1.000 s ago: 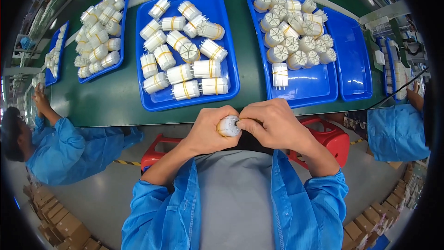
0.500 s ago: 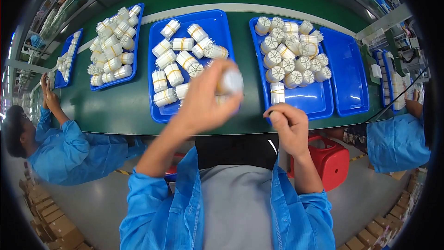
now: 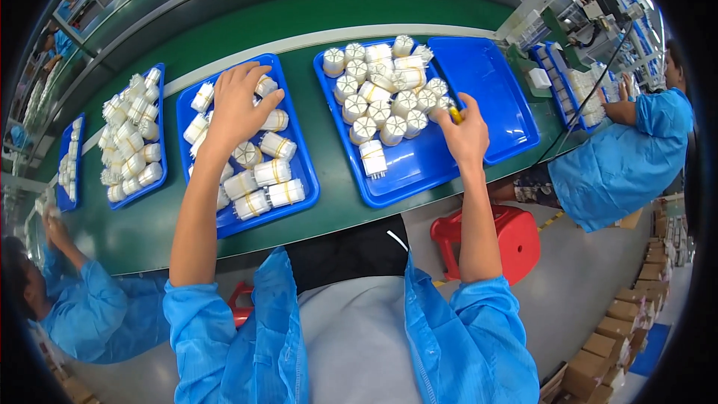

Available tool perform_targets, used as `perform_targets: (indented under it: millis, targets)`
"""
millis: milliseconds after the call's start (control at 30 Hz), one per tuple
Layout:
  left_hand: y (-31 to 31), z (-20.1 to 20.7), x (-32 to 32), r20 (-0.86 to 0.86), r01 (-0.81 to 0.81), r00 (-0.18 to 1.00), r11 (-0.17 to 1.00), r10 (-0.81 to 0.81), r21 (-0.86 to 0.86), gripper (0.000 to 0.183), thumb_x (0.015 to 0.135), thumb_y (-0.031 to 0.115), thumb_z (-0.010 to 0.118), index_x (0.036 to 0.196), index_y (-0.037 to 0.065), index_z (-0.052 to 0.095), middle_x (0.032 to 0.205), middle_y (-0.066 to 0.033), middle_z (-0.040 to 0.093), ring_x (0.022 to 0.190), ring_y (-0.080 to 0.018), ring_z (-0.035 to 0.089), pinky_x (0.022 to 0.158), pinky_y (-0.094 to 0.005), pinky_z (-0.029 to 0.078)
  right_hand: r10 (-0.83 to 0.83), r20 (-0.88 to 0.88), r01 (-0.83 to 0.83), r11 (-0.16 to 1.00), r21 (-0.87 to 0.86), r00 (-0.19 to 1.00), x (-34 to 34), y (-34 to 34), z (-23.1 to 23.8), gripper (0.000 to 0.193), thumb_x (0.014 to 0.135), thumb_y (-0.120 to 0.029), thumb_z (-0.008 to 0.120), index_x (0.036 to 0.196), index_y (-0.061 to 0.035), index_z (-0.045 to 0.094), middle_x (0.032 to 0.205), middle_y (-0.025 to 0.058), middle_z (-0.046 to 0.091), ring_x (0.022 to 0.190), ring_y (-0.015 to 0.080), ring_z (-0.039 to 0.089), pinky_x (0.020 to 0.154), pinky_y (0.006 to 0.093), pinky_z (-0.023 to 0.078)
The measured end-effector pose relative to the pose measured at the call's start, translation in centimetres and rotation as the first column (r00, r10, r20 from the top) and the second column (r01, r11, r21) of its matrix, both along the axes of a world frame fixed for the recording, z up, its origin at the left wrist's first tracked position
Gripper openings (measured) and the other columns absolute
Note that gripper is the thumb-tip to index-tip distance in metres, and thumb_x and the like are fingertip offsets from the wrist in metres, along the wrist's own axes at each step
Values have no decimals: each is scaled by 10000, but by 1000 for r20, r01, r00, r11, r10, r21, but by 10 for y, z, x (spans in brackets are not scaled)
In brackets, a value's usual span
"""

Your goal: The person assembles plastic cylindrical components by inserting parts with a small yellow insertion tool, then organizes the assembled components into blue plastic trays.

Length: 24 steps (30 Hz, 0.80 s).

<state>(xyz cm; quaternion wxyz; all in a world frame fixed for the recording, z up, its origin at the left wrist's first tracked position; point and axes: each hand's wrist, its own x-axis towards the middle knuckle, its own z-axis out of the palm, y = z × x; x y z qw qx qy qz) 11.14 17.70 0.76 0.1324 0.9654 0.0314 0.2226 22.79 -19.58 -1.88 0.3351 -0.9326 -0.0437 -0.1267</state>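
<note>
My left hand (image 3: 243, 108) reaches over a blue tray (image 3: 305, 187), its fingers spread on top of white bundles. These short cylinders are bound with thin yellow bands; one bundle (image 3: 265, 86) shows beside my thumb and fingertips. At the right edge of another blue tray (image 3: 404, 179), my right hand (image 3: 465, 135) is closed around a small yellow and dark object (image 3: 455, 115), mostly hidden by the fingers. White bundles (image 3: 393, 131) stand close together in that tray's far part, many with segmented round ends up. A single bundle (image 3: 372, 158) is nearer to me.
A bare blue tray (image 3: 516, 123) adjoins the right one. More loaded trays (image 3: 158, 135) stand to the left on the green table (image 3: 142, 243). A red stool (image 3: 516, 243) is below the table edge. Co-workers in blue sit at left (image 3: 105, 307) and right (image 3: 621, 157).
My left hand no longer holds the white bundle and has gone to the left tray. My right hand has moved farther over the right tray. The view has shifted, placing the trays further left.
</note>
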Motion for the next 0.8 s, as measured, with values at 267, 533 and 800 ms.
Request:
perform_targets:
  millis: [267, 533, 800]
  targets:
    - [-87, 46, -72, 188, 272, 960, 848, -207, -454, 447, 756, 84, 716, 1189, 31, 619, 1243, -172, 603, 1170, -370, 558, 1013, -437, 428, 306, -78, -166, 693, 701, 949, -24, -34, 17, 396, 876, -226, 670, 1130, 76, 635, 806, 40, 644, 598, 52, 504, 533, 200, 385]
    - [-155, 39, -57, 269, 585, 807, 653, -525, -481, 570, 722, -50, 715, 1246, 165, 649, 1315, -159, 545, 1189, -365, 540, 984, -447, 456, 815, -39, -94, 114, 989, 578, -100, 1, 49, 483, 793, -256, 725, 1127, 77, 622, 969, 113, 675, 820, 139, 661, 698, 246, 530]
    - [-166, 32, -54, 402, 750, 660, 588, -634, -303, 461, 723, 72, 762, 1136, 271, 723, 1292, -121, 561, 1172, -334, 546, 952, -437, 470, 954, 6, 105, -39, 994, 299, -117, 24, 15, 474, 889, -370, 621, 1082, 63, 632, 925, 101, 665, 806, 149, 667, 682, 266, 539]
